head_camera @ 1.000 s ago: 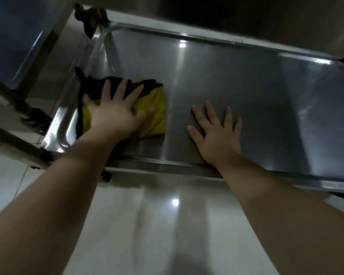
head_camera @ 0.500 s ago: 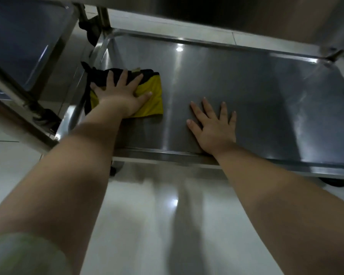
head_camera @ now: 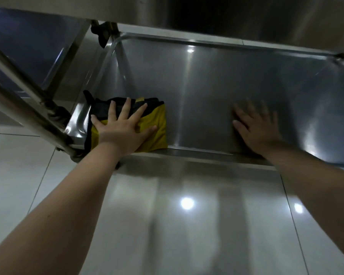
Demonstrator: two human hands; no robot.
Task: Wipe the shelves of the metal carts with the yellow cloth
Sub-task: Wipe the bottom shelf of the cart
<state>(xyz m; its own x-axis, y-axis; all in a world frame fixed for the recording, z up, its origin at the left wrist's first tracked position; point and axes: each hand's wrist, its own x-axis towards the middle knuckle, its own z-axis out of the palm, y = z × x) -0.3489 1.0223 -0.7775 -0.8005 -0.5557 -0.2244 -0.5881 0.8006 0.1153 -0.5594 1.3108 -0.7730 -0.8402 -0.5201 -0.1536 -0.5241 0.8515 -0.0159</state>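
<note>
From my seat I look down onto the lower shelf of a metal cart, a shallow steel tray with a raised rim. My left hand lies flat on the yellow cloth, fingers straight and spread, palm pressing down, nothing curled round the fabric. The cloth is folded into a pad, yellow on the near side and black on the far side. It sits in the near-left corner of the shelf, its near edge touching the front rim and its left edge against the curved corner wall.

My right hand is also open, palm down on bare steel close to the near edge, right of the shelf's middle and well apart from the cloth. It is blurred, so I cannot tell how hard it presses, but it holds nothing.

The upper shelf of the same cart hangs over the far edge. At the far-left corner a dark caster shows behind the rim. To the left stands a 2nd cart, with slanting steel tubes between it and the near-left corner. Below the near edge is glossy tiled floor, with 2 bright light spots reflected in it.
</note>
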